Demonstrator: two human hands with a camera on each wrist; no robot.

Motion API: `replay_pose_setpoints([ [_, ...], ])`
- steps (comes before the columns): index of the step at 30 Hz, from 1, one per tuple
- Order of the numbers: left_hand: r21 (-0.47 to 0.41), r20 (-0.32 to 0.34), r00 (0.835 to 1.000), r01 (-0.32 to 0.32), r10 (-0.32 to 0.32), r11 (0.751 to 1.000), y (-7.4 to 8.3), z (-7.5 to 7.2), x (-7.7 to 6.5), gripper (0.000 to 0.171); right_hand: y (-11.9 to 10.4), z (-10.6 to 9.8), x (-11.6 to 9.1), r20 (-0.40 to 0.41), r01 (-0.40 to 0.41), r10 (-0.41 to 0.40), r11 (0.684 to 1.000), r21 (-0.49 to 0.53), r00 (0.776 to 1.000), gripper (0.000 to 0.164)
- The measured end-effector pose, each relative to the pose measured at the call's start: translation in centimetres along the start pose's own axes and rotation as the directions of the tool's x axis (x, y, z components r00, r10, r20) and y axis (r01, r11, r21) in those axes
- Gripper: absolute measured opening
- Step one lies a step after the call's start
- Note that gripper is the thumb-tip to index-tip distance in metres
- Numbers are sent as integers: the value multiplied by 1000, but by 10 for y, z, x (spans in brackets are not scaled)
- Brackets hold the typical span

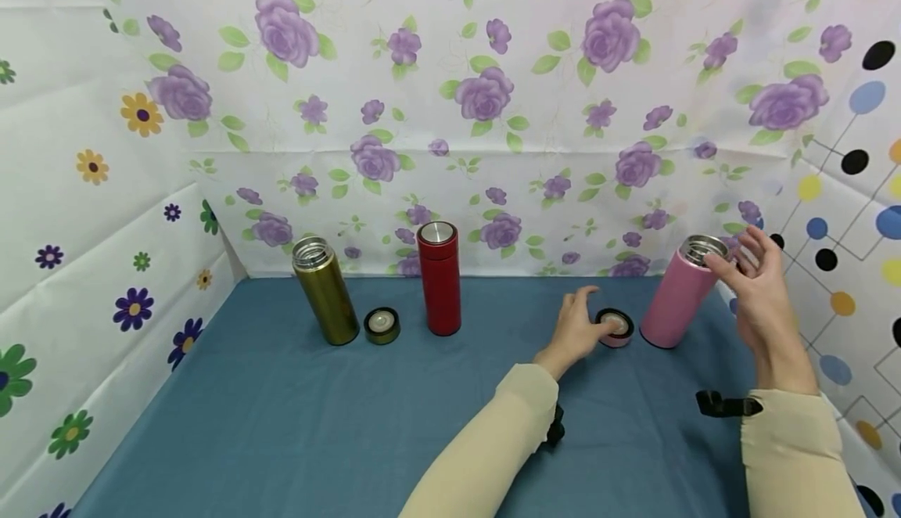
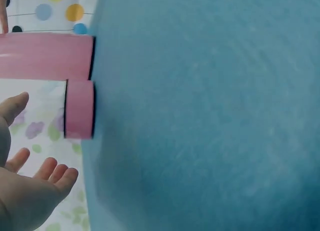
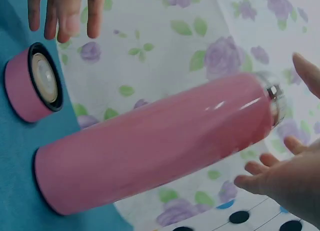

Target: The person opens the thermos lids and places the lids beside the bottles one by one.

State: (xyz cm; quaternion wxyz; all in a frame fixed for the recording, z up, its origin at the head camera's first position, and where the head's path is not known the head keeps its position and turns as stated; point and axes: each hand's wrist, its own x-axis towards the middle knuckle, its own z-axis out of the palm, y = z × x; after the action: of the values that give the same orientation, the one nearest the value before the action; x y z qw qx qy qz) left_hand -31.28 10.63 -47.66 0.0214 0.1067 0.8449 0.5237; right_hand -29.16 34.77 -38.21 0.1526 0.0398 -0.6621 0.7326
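A pink thermos bottle (image 1: 676,299) stands at the right with its steel neck (image 3: 276,103) uncovered. Beside its base lies the pink lid (image 1: 615,336), inner side up, its pale inner plug (image 3: 45,80) showing. My left hand (image 1: 576,329) hovers close to that lid with thumb and fingers spread; in the left wrist view the hand (image 2: 35,193) is apart from the lid (image 2: 80,109). Around the bottle's neck, my right hand (image 1: 766,291) is held with fingers spread; the right wrist view shows a gap between this hand (image 3: 290,183) and the bottle.
Left on the blue tabletop (image 1: 338,424) stands an open olive-gold thermos (image 1: 327,295), its lid (image 1: 382,325) lying next to it. A red thermos (image 1: 439,283) with its lid on stands in the middle. Flowered sheeting (image 1: 486,150) hangs behind; dotted sheeting (image 1: 845,299) borders the right.
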Motion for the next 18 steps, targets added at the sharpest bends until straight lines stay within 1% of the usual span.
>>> replay_pose_setpoints([
  [2, -32, -10, 1000, -15, 14, 999, 1, -6, 0, 68, -7, 5, -2, -43, 31, -31, 999, -19, 999, 86],
  [6, -73, -20, 999, -52, 50, 996, 8, -19, -3, 70, -21, 14, -7, -67, 61, -68, 992, -107, 995, 85],
  [9, -95, -16, 996, -89, 88, 992, 14, -32, -8, 69, -32, 23, -12, -102, 104, -118, 986, -134, 988, 85],
  [13, -111, -3, 989, -149, 150, 983, 24, -48, -15, 67, -45, 36, -16, -151, 205, -212, 977, -60, 966, 84],
  [15, -114, 1, 984, -179, 180, 977, 28, -55, -19, 67, -50, 42, -17, -159, 253, -252, 967, -17, 954, 83],
  [18, -111, -3, 973, -229, 230, 967, 36, -65, -25, 66, -56, 50, -21, -148, 270, -264, 963, 22, 953, 82],
])
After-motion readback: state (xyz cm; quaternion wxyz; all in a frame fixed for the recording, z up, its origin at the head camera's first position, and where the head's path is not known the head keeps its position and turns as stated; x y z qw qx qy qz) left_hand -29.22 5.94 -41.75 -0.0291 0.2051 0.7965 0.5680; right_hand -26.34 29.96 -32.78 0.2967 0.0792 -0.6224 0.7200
